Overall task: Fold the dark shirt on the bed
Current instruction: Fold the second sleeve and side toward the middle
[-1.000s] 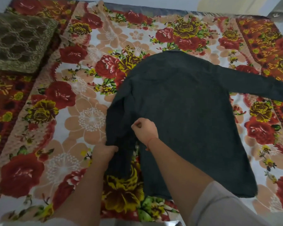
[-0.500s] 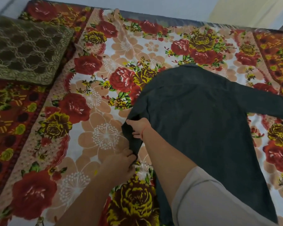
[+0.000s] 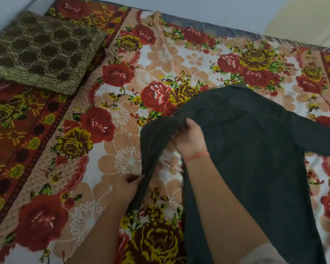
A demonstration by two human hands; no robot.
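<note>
Nearest the camera, two bare forearms are seen reaching forward over the bed; a light grey sleeve is pushed up on the right arm.

Left hand: fingers are closed around the lower part of the left sleeve of the shirt, which is pinched between thumb and fingers just above the bedspread.

Right hand: fingers are curled and clamped on the same sleeve near the shoulder, where the cloth is bunched and raised off the bed. A thin red thread is worn at the wrist.

Dark shirt: a dark grey long-sleeved garment, laid flat on the right half of the bed, collar end away from the camera, hem towards it. The left sleeve is held lifted in an arch between the two hands; the right sleeve is spread outward to the right edge of the view.

Bedspread: white ground, printed with red, peach and yellow flowers, bordered in red.

Cushion: olive-brown with a pale lattice pattern, placed at the far left corner, well apart from the shirt.
</note>
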